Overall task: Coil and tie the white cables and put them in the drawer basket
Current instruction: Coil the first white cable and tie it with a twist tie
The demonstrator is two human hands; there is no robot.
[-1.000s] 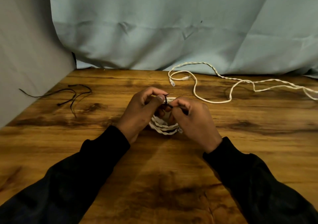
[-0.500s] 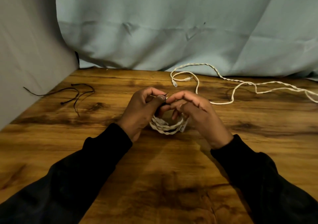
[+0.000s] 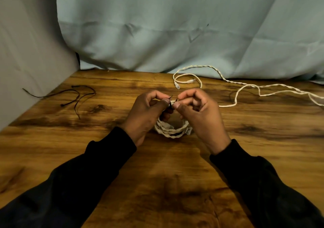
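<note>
A thin black tie is pinched between the thumb and curled fingers of the left hand and of the right hand. The two hands are held close together, thumb tips almost touching, above the wooden table. The tie is wrapped at the top of a coiled white cable, and its short ends are seen to stick up between the fingertips. The coil is made of several twisted loops; its lower part hangs below and between the two hands, and whether it touches the table cannot be told. A small connector is seen on the coil just beside the right palm.

Beyond the right hand, a second white cable is laid loose on the table, not coiled. One loop with two clear plugs is placed just behind the fingers, and the rest is stretched away to the right edge.

Well apart to the left of the left hand, some spare black ties are laid on the table. A grey-blue cloth is hung behind the table. Both arms are covered by black sleeves.
</note>
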